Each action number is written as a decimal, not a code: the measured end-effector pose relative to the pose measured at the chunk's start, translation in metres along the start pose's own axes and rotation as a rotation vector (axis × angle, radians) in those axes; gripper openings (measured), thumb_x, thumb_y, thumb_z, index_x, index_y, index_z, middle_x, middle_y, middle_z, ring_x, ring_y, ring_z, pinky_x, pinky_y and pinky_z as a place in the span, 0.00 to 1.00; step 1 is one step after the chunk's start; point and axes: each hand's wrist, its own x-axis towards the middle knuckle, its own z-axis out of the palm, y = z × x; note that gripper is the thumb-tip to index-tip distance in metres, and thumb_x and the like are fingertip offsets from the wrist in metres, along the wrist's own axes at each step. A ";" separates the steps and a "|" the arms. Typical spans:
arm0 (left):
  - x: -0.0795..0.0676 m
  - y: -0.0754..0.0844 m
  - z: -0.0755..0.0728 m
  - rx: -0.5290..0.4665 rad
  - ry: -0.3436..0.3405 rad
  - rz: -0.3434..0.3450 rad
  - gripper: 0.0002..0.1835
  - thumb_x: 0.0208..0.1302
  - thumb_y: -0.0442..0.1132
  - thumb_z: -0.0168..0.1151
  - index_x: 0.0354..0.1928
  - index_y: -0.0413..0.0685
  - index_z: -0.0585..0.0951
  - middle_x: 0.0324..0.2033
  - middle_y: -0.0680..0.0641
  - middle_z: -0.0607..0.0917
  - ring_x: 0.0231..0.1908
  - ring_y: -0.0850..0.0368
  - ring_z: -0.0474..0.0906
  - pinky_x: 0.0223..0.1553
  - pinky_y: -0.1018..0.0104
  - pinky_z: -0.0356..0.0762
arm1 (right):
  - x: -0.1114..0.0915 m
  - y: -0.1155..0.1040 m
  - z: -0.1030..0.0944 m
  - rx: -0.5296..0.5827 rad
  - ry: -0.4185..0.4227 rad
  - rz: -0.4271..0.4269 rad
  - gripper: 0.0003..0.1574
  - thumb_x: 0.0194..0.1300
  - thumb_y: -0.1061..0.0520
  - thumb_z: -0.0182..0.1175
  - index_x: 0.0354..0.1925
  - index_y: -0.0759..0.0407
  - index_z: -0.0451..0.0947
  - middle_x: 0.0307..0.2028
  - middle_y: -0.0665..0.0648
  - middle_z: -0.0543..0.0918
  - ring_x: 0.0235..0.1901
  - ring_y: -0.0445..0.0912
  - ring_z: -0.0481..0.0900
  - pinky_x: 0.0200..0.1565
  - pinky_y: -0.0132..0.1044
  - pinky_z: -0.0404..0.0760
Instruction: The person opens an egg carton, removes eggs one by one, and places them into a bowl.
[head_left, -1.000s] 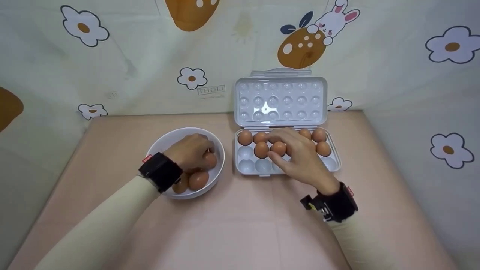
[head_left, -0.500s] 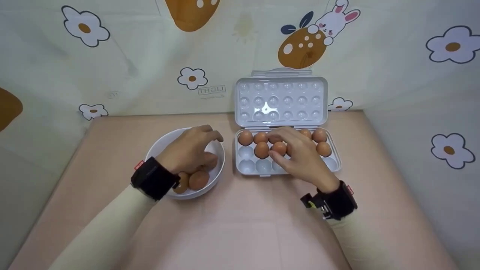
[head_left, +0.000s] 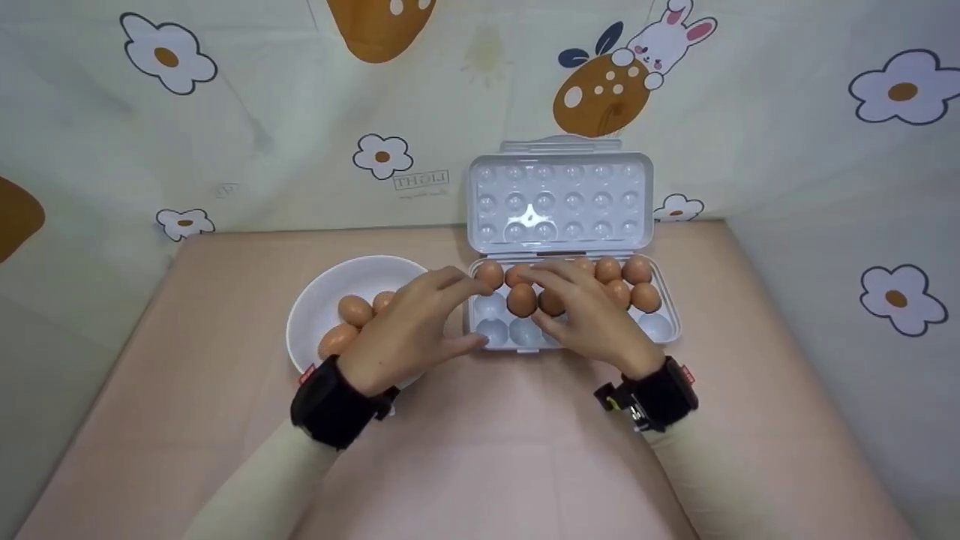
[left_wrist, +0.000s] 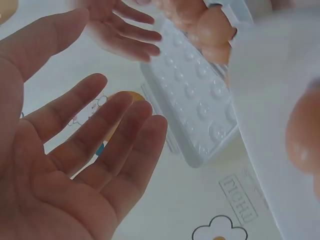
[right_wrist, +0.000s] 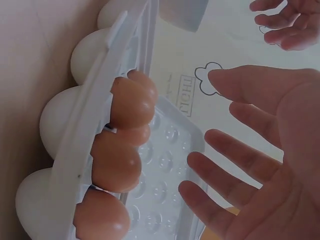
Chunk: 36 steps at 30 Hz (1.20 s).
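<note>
My left hand point(head_left: 420, 322) hovers between the white bowl point(head_left: 315, 292) and the egg tray point(head_left: 492, 307), thumb and fingers spread. Its bare palm shows in the left wrist view, with nothing held. My right hand point(head_left: 596, 319) is over the middle of the tray and hides some of its cups. In the right wrist view those fingers point(right_wrist: 242, 157) are apart and hold nothing. Brown eggs point(head_left: 522, 300) fill much of the tray's back two rows. At the front left, several cups stand bare. More brown eggs point(head_left: 355, 310) lie in the bowl, partly behind my left hand.
The tray's hinged lid point(head_left: 560, 202) stands upright at the back, near the patterned cloth wall point(head_left: 285, 120). A pink cloth point(head_left: 480, 450) covers the table. Each wrist wears a black strap point(head_left: 334, 405) with a small camera mount.
My left hand has come up out of the bowl, opened its fingers and moved right to the tray's left edge. My right hand has shifted only slightly left.
</note>
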 end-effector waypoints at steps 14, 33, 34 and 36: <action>-0.003 0.003 0.028 -0.045 0.050 0.049 0.29 0.59 0.46 0.82 0.61 0.50 0.83 0.58 0.45 0.84 0.57 0.48 0.81 0.63 0.52 0.79 | 0.001 0.015 0.023 -0.180 0.024 -0.120 0.32 0.54 0.70 0.74 0.59 0.60 0.86 0.63 0.63 0.81 0.61 0.58 0.79 0.62 0.54 0.78; -0.005 -0.001 0.035 -0.049 0.041 0.026 0.28 0.60 0.46 0.81 0.61 0.50 0.83 0.56 0.46 0.84 0.56 0.50 0.81 0.62 0.55 0.80 | 0.001 0.024 0.035 -0.238 -0.015 -0.098 0.33 0.59 0.70 0.68 0.64 0.58 0.83 0.61 0.65 0.82 0.64 0.61 0.78 0.65 0.62 0.74; -0.004 -0.001 0.035 -0.051 0.042 0.027 0.27 0.60 0.46 0.81 0.60 0.50 0.83 0.56 0.46 0.84 0.56 0.50 0.81 0.62 0.55 0.80 | 0.001 0.025 0.035 -0.238 -0.004 -0.109 0.33 0.59 0.71 0.68 0.63 0.59 0.83 0.61 0.65 0.82 0.64 0.61 0.78 0.64 0.62 0.74; -0.004 -0.001 0.036 -0.055 0.043 0.032 0.27 0.60 0.45 0.81 0.60 0.49 0.83 0.55 0.46 0.84 0.55 0.50 0.81 0.61 0.55 0.80 | 0.003 0.026 0.037 -0.233 0.020 -0.133 0.32 0.59 0.72 0.66 0.62 0.60 0.83 0.60 0.65 0.82 0.63 0.61 0.79 0.64 0.61 0.75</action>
